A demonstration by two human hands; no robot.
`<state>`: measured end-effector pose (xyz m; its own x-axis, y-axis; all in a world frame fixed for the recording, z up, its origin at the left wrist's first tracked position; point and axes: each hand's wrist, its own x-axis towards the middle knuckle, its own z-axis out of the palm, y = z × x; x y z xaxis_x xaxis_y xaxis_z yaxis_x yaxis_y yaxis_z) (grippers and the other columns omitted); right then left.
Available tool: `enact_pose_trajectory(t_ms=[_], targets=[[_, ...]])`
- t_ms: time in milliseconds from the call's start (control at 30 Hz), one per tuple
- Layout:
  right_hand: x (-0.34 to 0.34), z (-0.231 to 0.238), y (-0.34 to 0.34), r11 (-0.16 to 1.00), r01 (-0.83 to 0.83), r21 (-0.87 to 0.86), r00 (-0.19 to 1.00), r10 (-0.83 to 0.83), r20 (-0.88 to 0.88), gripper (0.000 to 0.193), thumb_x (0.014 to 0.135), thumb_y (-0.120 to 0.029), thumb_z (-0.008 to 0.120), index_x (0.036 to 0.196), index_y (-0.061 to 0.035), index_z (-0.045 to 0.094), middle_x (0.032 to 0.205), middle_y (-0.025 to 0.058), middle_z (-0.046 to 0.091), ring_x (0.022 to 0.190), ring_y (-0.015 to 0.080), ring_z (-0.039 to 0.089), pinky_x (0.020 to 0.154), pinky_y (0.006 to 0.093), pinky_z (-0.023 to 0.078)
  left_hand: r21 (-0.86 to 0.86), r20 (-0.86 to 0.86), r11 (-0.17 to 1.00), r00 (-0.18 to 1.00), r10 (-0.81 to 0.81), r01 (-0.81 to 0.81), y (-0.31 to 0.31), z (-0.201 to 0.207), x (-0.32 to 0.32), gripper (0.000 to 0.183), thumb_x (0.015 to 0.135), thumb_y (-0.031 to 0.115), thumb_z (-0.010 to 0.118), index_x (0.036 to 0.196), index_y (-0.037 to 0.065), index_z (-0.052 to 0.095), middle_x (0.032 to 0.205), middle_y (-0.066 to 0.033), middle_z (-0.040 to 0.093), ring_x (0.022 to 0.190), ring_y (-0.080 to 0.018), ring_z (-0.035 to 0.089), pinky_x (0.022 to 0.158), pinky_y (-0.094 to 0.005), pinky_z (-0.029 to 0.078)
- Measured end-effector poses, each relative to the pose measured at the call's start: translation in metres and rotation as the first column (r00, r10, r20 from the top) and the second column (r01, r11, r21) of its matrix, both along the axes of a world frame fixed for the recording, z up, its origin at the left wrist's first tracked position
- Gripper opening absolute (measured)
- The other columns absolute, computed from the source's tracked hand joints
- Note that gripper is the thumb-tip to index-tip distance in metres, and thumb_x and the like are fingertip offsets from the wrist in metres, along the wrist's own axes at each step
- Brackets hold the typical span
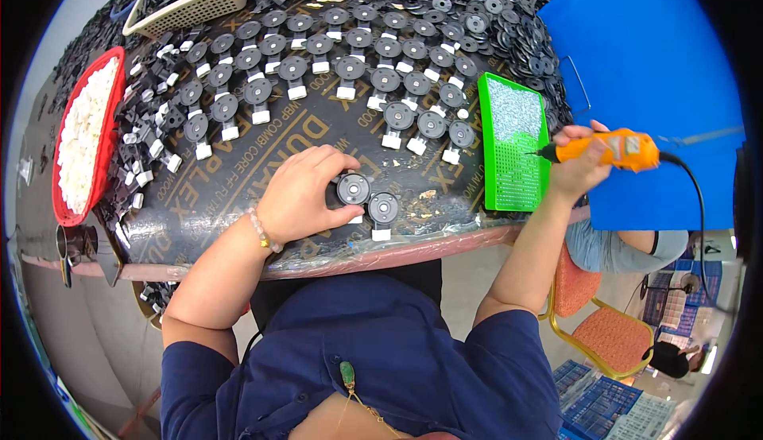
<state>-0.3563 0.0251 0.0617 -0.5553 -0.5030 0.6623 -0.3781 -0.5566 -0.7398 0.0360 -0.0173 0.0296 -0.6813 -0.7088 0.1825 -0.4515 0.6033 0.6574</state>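
My left hand (306,197) rests on the dark printed tabletop, thumb and fingers closed round a black round part with a white tab (353,189). Touching it on the right is a second black round part (383,209), its white tab toward me. Out to the right, my right hand (579,162) grips an orange electric screwdriver (608,151) with a black cord. The tool's bit points left over a green tray (515,199) of small silvery pieces, probably screws. Whether the bit touches any of them I cannot tell.
Rows of similar black parts (350,68) stand beyond my hands. At left is a red basket (65,216) of white pieces; a beige basket (191,15) sits far left. Black discs (528,50) are heaped far right beside a blue panel (636,58). Another person's leg (636,243) shows at right.
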Motion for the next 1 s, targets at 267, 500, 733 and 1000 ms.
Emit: enact_pose_trajectory(t_ms=[267, 500, 733, 1000], targets=[[0.139, 0.022, 0.002, 0.744, -0.654, -0.138, 0.746, 0.664, 0.044, 0.076, 0.085, -0.072, 0.053, 0.124, -0.0066, 0.045, 0.078, 0.0121, 0.063, 0.058, 0.0205, 0.059, 0.055, 0.0341, 0.051, -0.006, -0.041, 0.999, 0.999, -0.032, 0.032, -0.005, -0.012, 0.000, 0.042, 0.069, 0.026, 0.082, 0.103, 0.008, 0.064, 0.099, -0.0092, 0.063, 0.100, -0.0297, 0.061, 0.090, -0.0400, 0.047], [0.210, 0.010, -0.018, 0.549, -0.831, 0.091, 0.556, 0.818, 0.147, 0.074, 0.082, -0.066, 0.065, 0.116, -0.0041, 0.042, 0.078, 0.0130, 0.064, 0.061, 0.0191, 0.062, 0.062, 0.0344, 0.055, 0.043, -0.072, 0.999, 0.997, -0.013, 0.016, -0.006, -0.011, 0.003, 0.043, 0.065, 0.025, 0.083, 0.099, 0.007, 0.065, 0.094, -0.0095, 0.064, 0.094, -0.0295, 0.062, 0.086, -0.0397, 0.048], [0.218, -0.005, -0.021, 0.530, -0.843, 0.091, 0.536, 0.814, 0.226, 0.070, 0.081, -0.063, 0.067, 0.111, -0.0046, 0.043, 0.077, 0.0134, 0.063, 0.060, 0.0197, 0.061, 0.062, 0.0331, 0.054, 0.017, -0.082, 1.000, 0.997, 0.002, 0.000, -0.005, -0.012, 0.002, 0.041, 0.064, 0.027, 0.083, 0.096, 0.007, 0.066, 0.092, -0.0096, 0.063, 0.094, -0.0292, 0.062, 0.086, -0.0395, 0.048], [0.230, -0.010, -0.019, 0.523, -0.845, 0.108, 0.534, 0.822, 0.198, 0.064, 0.080, -0.058, 0.072, 0.103, -0.0050, 0.046, 0.077, 0.0129, 0.063, 0.061, 0.0195, 0.062, 0.059, 0.0312, 0.054, 0.025, -0.117, 1.000, 0.993, -0.013, 0.016, -0.007, -0.022, 0.001, 0.038, 0.065, 0.025, 0.083, 0.091, 0.005, 0.064, 0.089, -0.0109, 0.061, 0.093, -0.0319, 0.061, 0.083, -0.0405, 0.048]])
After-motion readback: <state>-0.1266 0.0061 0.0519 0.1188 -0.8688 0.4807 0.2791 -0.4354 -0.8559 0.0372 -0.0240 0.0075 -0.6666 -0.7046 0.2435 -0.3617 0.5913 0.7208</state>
